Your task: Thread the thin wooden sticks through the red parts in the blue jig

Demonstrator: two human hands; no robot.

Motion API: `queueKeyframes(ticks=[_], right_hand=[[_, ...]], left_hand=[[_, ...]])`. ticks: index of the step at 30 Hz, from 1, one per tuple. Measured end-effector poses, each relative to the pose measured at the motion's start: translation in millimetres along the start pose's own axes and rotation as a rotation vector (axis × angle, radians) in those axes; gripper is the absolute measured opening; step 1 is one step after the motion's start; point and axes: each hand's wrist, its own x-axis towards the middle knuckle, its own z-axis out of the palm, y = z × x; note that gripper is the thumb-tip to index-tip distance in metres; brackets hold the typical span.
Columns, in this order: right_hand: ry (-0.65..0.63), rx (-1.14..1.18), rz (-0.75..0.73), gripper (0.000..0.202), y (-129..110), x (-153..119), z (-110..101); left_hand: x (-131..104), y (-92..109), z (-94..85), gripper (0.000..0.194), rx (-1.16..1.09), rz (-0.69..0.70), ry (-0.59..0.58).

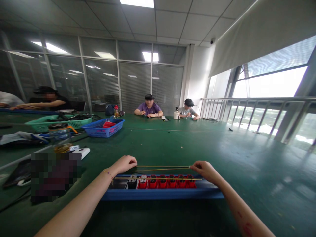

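My left hand [127, 163] is closed on the left end of a thin yellowish stick [163, 166] above the back edge of a blue tray [163, 194]. At the stick's right end, my right hand [199, 167] pinches it, with a small pale tip at the fingers. A second thin stick [158, 170] runs just below, slightly slanted. Another long stick [158, 178] lies across the tray over several red cups [163, 182] with dark contents. One cup [143, 182] holds whitish pieces, and a black cup [132, 182] stands left of it.
On the left of the green table [153, 141] are a blue basket [103, 128], a green basket [44, 123], a glass jar [59, 136] and a white device [82, 153]. People sit at the far side, and a railing [254, 98] stands at the right.
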Motion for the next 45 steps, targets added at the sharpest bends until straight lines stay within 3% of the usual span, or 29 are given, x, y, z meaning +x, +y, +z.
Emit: queueKeyframes(ticks=[8,15,21,28,33,38,41,45], right_hand=[[-0.128,-0.266,-0.054,0.025,-7.6,28.3,7.5],[-0.204,-0.382,-0.086,0.024,-2.7,47.7,17.5],[-0.237,-0.369,-0.042,0.022,0.5,53.1,21.3],[-0.164,-0.363,-0.039,0.029,0.2,49.0,27.1],[-0.135,-0.294,-0.046,0.027,2.7,48.5,27.6],[-0.159,-0.214,-0.003,0.026,6.5,50.6,27.4],[-0.147,-0.161,0.044,0.033,8.3,51.3,27.5],[-0.136,-0.143,0.075,0.049,7.7,51.1,28.2]], left_hand=[[-15.6,23.4,-24.4,0.034,0.025,0.037,0.135],[-67.0,63.5,-55.0,0.032,0.055,0.101,0.009],[-95.6,74.7,-54.2,0.021,0.079,0.067,-0.010],[-90.4,75.9,-51.6,0.020,0.110,0.151,-0.005],[-88.9,77.7,-69.5,0.024,0.140,0.168,0.075],[-76.1,57.9,-86.9,0.023,0.177,0.112,0.133],[-62.0,43.6,-79.6,0.025,0.168,0.075,0.117],[-40.3,31.3,-52.9,0.022,0.127,0.080,0.019]])
